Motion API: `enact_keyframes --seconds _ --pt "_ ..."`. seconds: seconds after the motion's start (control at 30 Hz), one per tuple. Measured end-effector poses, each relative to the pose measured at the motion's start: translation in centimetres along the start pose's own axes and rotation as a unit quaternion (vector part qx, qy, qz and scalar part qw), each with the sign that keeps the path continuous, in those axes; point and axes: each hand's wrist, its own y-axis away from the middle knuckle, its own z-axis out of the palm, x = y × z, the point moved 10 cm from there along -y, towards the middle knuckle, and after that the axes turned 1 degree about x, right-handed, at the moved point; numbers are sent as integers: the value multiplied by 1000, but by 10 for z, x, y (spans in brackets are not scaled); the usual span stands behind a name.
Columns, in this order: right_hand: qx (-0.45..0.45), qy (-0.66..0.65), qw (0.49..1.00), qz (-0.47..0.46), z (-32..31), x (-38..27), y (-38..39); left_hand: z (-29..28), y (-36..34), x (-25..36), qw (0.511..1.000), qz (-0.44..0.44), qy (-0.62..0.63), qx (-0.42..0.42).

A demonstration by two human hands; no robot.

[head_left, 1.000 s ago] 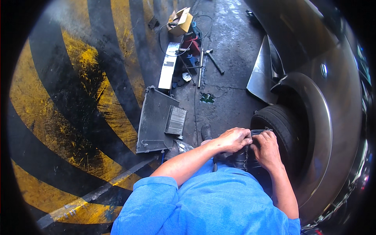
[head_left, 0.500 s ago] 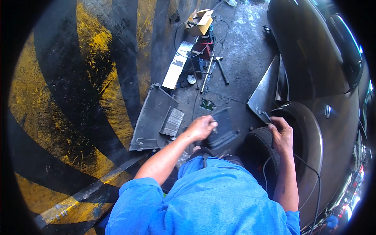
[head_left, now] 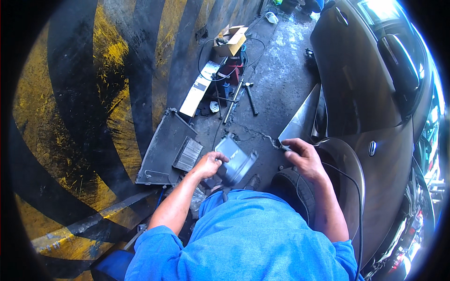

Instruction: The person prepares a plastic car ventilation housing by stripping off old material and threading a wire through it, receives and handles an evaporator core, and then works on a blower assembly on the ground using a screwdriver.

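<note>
My left hand [head_left: 210,164] grips the near-left corner of a grey rectangular plastic piece [head_left: 235,163], held above the floor in front of my body. My right hand [head_left: 304,161] is closed on a small grey object [head_left: 284,146], largely hidden by the fingers, beside the car's front wheel arch [head_left: 349,173]. A black cable [head_left: 355,183] runs past that hand and down along the fender. A radiator [head_left: 157,152] with a smaller finned core [head_left: 187,153] on it lies left of my hands. A tyre [head_left: 297,192] is partly visible below my right hand.
The car [head_left: 358,107] fills the right side, with a loose curved panel [head_left: 300,117] beside it. Ahead are a cardboard box [head_left: 229,44], stands [head_left: 233,74], a long white box [head_left: 199,89] and metal tools [head_left: 253,100]. A yellow-and-black striped surface [head_left: 112,98] fills the left. Someone's blue-clad body [head_left: 314,7] appears far back.
My hands, together by the wheel a second ago, are now apart. The left has moved leftward, carrying the grey piece out over the floor; the right is higher. The view has shifted, showing more car.
</note>
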Motion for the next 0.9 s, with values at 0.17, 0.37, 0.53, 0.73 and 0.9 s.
enact_keyframes --seconds 0.17,0.37,0.53,0.73,0.9 --pt "-26 59 996 61 8 -3 2 -18 -10 33 972 44 217 84" --pt "-85 2 996 -36 12 -15 2 -10 1 137 971 157 175 44" --pt "-111 6 992 -64 16 -31 6 24 0 154 941 151 294 -68" --pt "-142 -99 984 -31 4 -30 15 39 3 166 859 78 478 -168" --pt "-125 -69 988 -52 -2 -44 12 30 13 198 936 226 231 -139"
